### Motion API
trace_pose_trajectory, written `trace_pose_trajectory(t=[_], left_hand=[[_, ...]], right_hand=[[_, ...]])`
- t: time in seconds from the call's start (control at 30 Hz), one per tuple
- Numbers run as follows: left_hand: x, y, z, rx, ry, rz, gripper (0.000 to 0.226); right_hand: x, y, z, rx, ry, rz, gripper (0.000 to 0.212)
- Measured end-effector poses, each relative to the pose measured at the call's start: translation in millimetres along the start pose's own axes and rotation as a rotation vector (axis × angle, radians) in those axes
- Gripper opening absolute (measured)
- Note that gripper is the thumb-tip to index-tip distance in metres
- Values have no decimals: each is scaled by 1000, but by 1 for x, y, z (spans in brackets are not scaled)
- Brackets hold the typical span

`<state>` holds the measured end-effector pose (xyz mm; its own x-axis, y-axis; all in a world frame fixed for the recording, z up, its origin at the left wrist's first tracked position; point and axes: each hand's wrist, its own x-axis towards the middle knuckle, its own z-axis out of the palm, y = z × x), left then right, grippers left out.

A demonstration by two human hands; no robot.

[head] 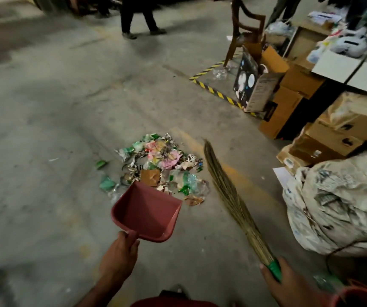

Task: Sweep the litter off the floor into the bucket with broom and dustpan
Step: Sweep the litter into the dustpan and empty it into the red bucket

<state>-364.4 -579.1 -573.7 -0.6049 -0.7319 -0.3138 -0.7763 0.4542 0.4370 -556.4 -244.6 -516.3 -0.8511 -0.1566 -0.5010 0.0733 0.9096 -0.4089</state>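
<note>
At the bottom centre of the frame the left hand point(117, 257) grips the handle of a red dustpan point(147, 214), fingers curled round it; the pan's open mouth points up the frame toward the litter point(160, 168). At the bottom right the right hand point(289, 284) grasps the green grip of the broom point(229, 196), whose long straw bristles slant up and left, their tip ending just right of the pile. A red bucket point(360, 294) shows only as a rim in the bottom right corner, close by the right hand. The litter, a heap of wrappers, plastic and cardboard scraps, lies on the concrete floor point(45, 129) at frame centre, touching the pan's front lip. A stuffed sack point(337, 207) sits at the right edge. Above it are stacked boxes point(289, 103), then a chair point(244, 32) and a person's legs point(138, 16) along the top.
</note>
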Motion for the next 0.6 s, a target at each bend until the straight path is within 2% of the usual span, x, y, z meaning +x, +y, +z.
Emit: trace_pose_trajectory(t=[0.07, 0.13, 0.37, 0.47, 0.5, 0.6], left_hand=[[11, -3, -6, -4, 4, -3, 20], [22, -5, -9, 6, -11, -6, 24], [55, 4, -2, -88, 2, -126, 25], [79, 9, 7, -102, 17, -227, 25], [89, 12, 11, -104, 24, -244, 25], [122, 31, 22, -97, 13, -267, 24]], right_hand=[[15, -15, 8, -46, -69, 38, 58], [28, -30, 13, -72, -53, 8, 60], [102, -72, 15, -122, -122, -55, 28], [151, -87, 16, -165, -190, -85, 23], [170, -89, 17, -180, -207, -75, 26], [232, -96, 18, -250, -276, -33, 53]])
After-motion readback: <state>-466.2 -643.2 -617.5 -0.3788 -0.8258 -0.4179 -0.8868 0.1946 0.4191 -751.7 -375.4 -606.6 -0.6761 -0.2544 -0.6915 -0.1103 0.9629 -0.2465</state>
